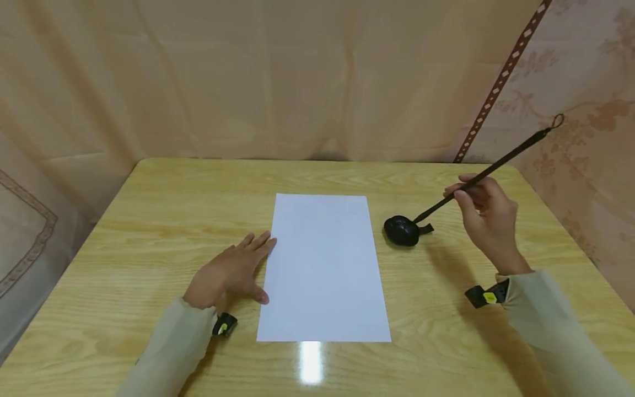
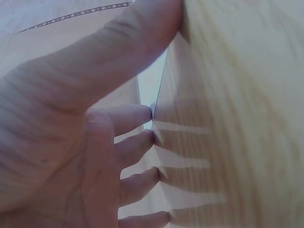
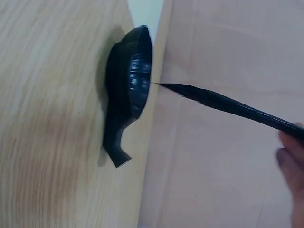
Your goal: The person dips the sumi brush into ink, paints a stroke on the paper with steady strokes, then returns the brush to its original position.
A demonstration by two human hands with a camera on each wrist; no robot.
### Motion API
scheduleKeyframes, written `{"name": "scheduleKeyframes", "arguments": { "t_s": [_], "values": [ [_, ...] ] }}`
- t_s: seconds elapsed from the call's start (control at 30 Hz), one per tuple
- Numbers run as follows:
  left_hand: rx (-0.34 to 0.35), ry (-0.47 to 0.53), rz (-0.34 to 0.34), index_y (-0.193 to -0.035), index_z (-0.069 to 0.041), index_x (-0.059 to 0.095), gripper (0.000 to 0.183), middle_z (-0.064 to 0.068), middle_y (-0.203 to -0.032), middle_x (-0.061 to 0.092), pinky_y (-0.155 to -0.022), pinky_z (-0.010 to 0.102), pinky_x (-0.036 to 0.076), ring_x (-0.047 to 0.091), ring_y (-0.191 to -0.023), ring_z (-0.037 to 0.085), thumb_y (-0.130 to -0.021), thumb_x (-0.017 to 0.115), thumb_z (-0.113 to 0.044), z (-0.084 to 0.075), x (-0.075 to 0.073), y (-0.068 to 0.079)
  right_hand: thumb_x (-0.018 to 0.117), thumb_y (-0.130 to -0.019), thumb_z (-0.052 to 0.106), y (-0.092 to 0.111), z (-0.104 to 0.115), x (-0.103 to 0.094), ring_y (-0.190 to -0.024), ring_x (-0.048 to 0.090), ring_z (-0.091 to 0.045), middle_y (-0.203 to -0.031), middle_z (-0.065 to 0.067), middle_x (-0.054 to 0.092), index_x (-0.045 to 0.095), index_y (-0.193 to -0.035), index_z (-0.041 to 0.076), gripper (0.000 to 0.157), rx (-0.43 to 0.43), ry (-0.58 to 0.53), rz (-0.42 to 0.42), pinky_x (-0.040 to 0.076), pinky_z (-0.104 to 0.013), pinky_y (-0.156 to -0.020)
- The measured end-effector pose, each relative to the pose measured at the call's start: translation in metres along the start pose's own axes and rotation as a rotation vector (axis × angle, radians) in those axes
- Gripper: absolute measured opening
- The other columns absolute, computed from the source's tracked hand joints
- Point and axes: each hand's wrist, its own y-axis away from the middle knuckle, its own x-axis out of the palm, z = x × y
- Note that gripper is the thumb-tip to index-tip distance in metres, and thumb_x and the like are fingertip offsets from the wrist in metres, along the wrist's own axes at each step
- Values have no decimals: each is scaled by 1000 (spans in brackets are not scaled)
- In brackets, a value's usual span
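My right hand [image 1: 490,215] pinches a dark writing brush [image 1: 501,161] by its shaft, the looped end slanting up to the right. In the right wrist view the pointed bristles of the brush [image 3: 190,91] come right to the rim of a small black ink dish [image 3: 141,80]. That dish has a short handle and stands on the table, right of a blank white sheet of paper [image 1: 322,264]. My left hand [image 1: 230,274] rests at the sheet's left edge, fingers spread and fairly straight; thumb and fingertips touch the paper's edge.
The wooden table [image 1: 149,231] has a light grain. Behind it hangs a beige curtain [image 1: 297,82], with a patterned wall covering [image 1: 595,165] on the right. A wrist camera [image 1: 225,324] sits at the left cuff and another camera [image 1: 486,295] at the right cuff.
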Motion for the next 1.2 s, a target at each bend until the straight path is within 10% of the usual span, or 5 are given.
{"name": "scheduleKeyframes", "arguments": {
  "t_s": [0.4, 1.2],
  "values": [
    [10, 5, 4, -144, -9, 13, 113, 8, -151, 2, -101, 62, 14, 1, -136, 36, -58, 78, -43, 1, -1, -1, 57, -82, -7, 2, -12, 10, -80, 58, 11, -89, -20, 65, 54, -109, -6, 27, 121, 83, 136, 44, -5, -69],
    [16, 2, 0, -144, -9, 13, 114, 9, -151, 2, -100, 62, 15, 2, -136, 37, -58, 78, -44, 3, -1, -2, 51, -83, -9, -4, 8, 26, -77, 61, 2, -87, -19, 62, 48, -108, -9, 25, 140, -33, 81, 48, -9, -66]
  ]
}}
